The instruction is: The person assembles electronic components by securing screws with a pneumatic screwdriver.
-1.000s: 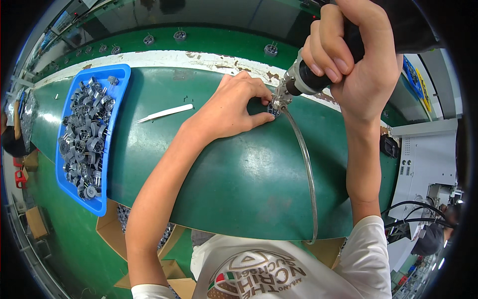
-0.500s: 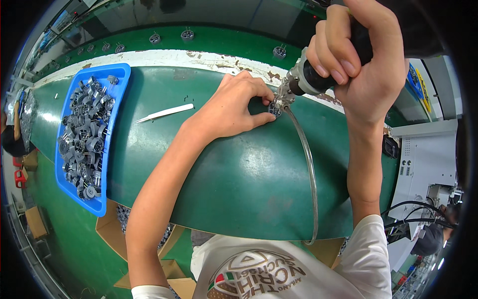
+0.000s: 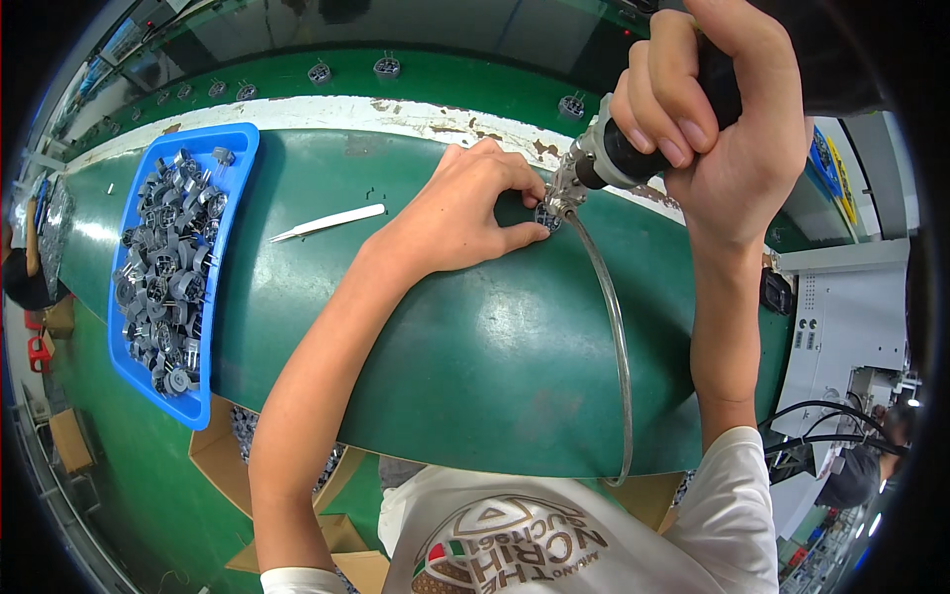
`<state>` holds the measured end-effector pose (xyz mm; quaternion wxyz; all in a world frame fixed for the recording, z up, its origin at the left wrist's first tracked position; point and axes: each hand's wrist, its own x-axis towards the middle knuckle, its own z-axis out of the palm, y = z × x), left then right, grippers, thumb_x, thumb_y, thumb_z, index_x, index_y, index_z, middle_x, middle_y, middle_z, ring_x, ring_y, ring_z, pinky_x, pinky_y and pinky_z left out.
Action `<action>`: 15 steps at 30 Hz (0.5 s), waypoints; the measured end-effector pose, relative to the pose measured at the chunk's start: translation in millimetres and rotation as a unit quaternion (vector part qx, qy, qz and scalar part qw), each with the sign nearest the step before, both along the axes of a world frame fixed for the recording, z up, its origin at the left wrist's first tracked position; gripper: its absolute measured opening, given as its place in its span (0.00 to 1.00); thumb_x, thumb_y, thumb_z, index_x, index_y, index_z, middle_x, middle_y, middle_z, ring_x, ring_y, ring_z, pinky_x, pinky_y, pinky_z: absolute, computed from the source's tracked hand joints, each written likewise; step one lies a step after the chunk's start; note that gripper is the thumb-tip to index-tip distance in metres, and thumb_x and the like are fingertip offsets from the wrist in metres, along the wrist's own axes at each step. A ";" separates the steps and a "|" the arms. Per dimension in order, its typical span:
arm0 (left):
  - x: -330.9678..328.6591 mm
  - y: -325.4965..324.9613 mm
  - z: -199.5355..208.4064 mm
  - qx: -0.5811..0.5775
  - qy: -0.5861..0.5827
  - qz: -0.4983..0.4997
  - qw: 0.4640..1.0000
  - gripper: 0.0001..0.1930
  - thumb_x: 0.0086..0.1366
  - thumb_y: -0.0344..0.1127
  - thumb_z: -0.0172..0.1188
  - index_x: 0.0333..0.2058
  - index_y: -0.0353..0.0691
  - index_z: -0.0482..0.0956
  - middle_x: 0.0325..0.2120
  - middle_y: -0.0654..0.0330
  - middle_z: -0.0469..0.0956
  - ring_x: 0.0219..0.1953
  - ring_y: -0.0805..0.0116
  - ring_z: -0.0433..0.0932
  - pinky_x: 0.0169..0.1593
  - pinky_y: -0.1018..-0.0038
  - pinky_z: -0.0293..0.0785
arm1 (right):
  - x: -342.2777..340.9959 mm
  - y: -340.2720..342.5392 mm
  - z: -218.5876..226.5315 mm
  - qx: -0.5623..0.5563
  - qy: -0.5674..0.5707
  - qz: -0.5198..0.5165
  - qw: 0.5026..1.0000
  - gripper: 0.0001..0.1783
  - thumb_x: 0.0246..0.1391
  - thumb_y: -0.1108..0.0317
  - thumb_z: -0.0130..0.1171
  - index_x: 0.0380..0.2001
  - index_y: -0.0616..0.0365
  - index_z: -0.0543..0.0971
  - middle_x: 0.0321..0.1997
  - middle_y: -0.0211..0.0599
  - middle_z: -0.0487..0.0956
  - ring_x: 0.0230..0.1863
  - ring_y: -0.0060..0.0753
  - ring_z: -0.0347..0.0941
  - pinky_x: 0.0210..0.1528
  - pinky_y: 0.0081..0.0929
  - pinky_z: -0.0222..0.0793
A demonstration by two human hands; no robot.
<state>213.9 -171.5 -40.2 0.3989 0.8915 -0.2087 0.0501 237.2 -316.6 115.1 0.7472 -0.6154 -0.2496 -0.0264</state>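
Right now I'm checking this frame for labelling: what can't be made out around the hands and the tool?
- Head view: the small grey part is mostly hidden by the left hand fingers and the tool's tip.
- The power tool body is wrapped by the right hand; its top is cut off by the frame edge.
- The pieces in the blue tray are too small to tell apart.

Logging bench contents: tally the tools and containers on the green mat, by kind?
Blue tray of small grey parts: 1
White tweezers: 1
Powered driver with clear hose, in the right hand: 1
Small part pinched by the left hand: 1
Total: 4
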 end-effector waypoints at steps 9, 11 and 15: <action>1.3 -1.5 -3.0 0.006 -0.008 0.011 1.000 0.14 0.58 0.39 0.73 0.40 0.39 0.84 0.37 0.63 0.82 0.48 0.62 0.73 0.58 0.65 0.62 | 4.2 2.8 -3.0 0.002 -0.014 -0.004 1.000 0.12 0.65 0.64 0.52 0.32 0.62 0.70 0.08 0.25 0.60 0.05 0.18 0.51 0.10 0.21 0.52; 1.0 -1.9 -2.7 0.005 -0.011 0.013 1.000 0.14 0.58 0.39 0.73 0.40 0.39 0.84 0.37 0.63 0.82 0.48 0.62 0.73 0.59 0.65 0.62 | 5.5 4.2 -4.1 0.000 -0.021 -0.010 1.000 0.12 0.65 0.65 0.52 0.32 0.62 0.70 0.08 0.25 0.60 0.05 0.18 0.51 0.10 0.21 0.52; 0.5 -1.9 -2.1 0.010 -0.020 0.020 1.000 0.15 0.57 0.40 0.73 0.39 0.39 0.84 0.37 0.63 0.82 0.49 0.61 0.73 0.59 0.65 0.62 | 6.0 9.4 -5.9 0.006 -0.017 -0.023 1.000 0.12 0.65 0.65 0.53 0.31 0.62 0.71 0.08 0.25 0.61 0.05 0.18 0.52 0.10 0.21 0.52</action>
